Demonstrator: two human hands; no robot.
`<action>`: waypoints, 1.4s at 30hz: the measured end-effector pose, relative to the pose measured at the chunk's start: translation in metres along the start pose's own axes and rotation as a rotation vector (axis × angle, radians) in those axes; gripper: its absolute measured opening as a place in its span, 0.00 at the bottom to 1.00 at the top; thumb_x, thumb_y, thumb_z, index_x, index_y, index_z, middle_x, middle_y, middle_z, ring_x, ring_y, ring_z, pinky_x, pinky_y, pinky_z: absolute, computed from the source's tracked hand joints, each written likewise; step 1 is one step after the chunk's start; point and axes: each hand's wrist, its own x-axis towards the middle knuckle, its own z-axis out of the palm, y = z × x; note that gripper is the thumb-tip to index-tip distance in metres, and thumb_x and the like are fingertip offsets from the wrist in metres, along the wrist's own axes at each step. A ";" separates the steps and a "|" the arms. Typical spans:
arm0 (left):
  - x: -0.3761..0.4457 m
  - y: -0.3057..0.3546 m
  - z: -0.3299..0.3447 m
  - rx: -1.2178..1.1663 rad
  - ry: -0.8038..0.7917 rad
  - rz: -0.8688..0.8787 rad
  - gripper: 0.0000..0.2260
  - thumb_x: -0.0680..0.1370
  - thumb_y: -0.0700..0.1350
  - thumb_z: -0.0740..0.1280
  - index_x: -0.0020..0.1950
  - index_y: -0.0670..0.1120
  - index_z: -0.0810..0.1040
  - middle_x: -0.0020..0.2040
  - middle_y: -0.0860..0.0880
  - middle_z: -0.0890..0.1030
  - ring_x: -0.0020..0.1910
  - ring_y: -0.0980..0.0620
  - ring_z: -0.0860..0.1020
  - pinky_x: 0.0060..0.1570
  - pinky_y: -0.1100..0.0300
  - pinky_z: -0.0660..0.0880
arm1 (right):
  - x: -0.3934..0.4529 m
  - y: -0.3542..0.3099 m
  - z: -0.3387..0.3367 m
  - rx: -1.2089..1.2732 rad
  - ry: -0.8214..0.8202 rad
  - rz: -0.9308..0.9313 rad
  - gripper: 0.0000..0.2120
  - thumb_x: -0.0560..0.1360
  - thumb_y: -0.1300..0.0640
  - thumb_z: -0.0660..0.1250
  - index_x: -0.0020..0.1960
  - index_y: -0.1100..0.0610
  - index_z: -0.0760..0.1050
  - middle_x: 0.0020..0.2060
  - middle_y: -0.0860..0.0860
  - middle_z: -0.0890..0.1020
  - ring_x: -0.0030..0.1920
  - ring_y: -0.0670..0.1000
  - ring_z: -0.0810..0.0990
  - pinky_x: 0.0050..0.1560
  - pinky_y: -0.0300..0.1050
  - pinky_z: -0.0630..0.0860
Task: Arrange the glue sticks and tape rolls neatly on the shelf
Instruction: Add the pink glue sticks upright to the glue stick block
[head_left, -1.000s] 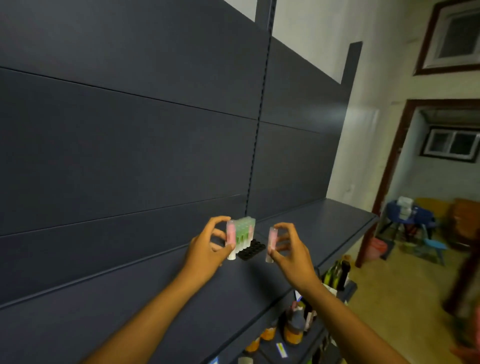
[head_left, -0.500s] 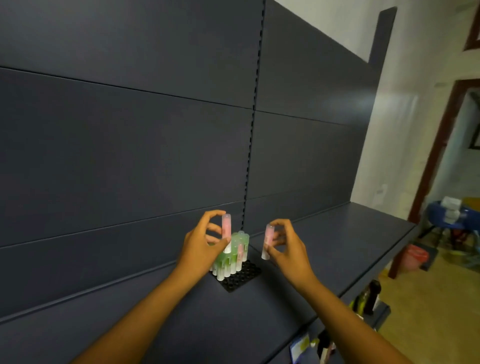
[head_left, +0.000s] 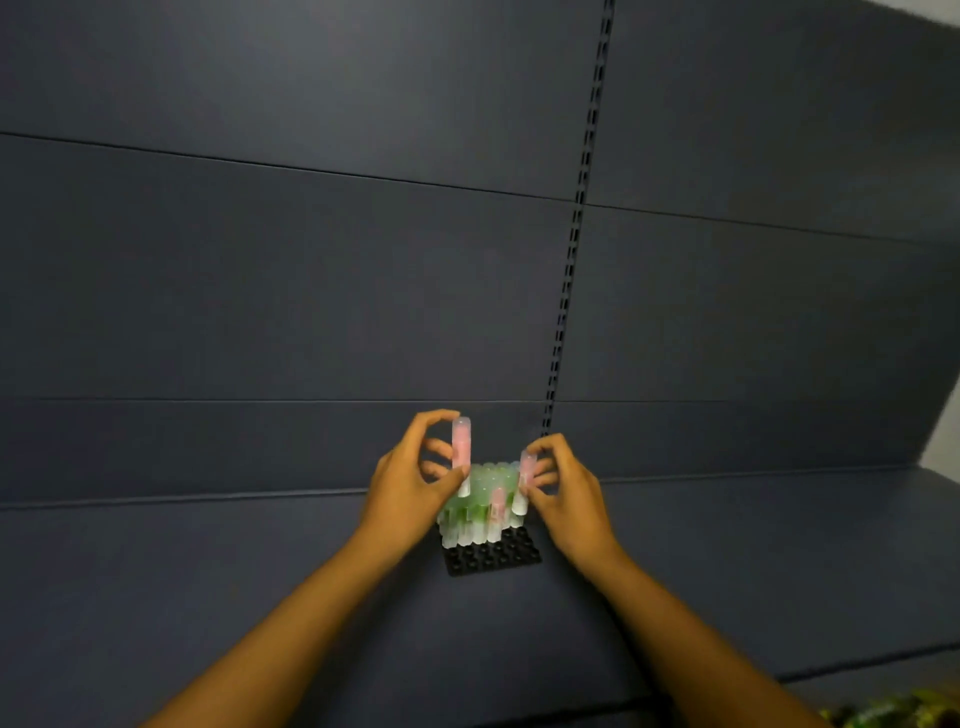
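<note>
A black holder tray (head_left: 493, 557) lies on the dark blue shelf (head_left: 208, 597), its back rows filled with several upright green glue sticks (head_left: 480, 506). My left hand (head_left: 410, 488) pinches a pink glue stick (head_left: 461, 449) upright above the tray's left side. My right hand (head_left: 566, 499) grips a second pink glue stick (head_left: 525, 480) low at the right edge of the cluster, its base among the standing sticks. Another pink stick (head_left: 497, 505) stands in the front row. The front rows of the tray show bare sockets. No tape rolls are in view.
The shelf's dark back panel (head_left: 311, 260) rises behind the tray, with a slotted upright (head_left: 571, 260) just right of it. The shelf's front edge (head_left: 857, 667) runs at the lower right, with blurred goods (head_left: 893, 717) below it.
The view has swung left and closer to the shelf. Both hands have come down over the tray; the right hand's pink stick has dropped in among the standing sticks.
</note>
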 end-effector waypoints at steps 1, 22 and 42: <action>-0.005 0.001 -0.001 0.008 0.014 -0.008 0.23 0.73 0.38 0.73 0.60 0.60 0.73 0.45 0.49 0.80 0.37 0.48 0.80 0.39 0.57 0.80 | -0.001 0.003 0.006 -0.011 -0.022 -0.009 0.20 0.72 0.66 0.71 0.53 0.45 0.70 0.42 0.44 0.78 0.42 0.44 0.79 0.42 0.43 0.79; -0.040 -0.001 -0.007 0.104 0.137 -0.050 0.23 0.73 0.38 0.73 0.62 0.59 0.73 0.46 0.49 0.79 0.39 0.49 0.80 0.43 0.60 0.80 | -0.014 0.031 0.047 -0.102 -0.025 0.021 0.14 0.74 0.62 0.70 0.52 0.48 0.70 0.43 0.47 0.74 0.38 0.44 0.77 0.37 0.44 0.79; -0.002 0.008 0.063 0.469 -0.016 0.067 0.12 0.75 0.50 0.70 0.52 0.60 0.69 0.44 0.60 0.79 0.42 0.62 0.78 0.38 0.61 0.75 | -0.018 0.076 -0.070 -0.199 -0.147 0.125 0.19 0.75 0.64 0.68 0.62 0.53 0.68 0.56 0.47 0.69 0.50 0.45 0.72 0.52 0.44 0.76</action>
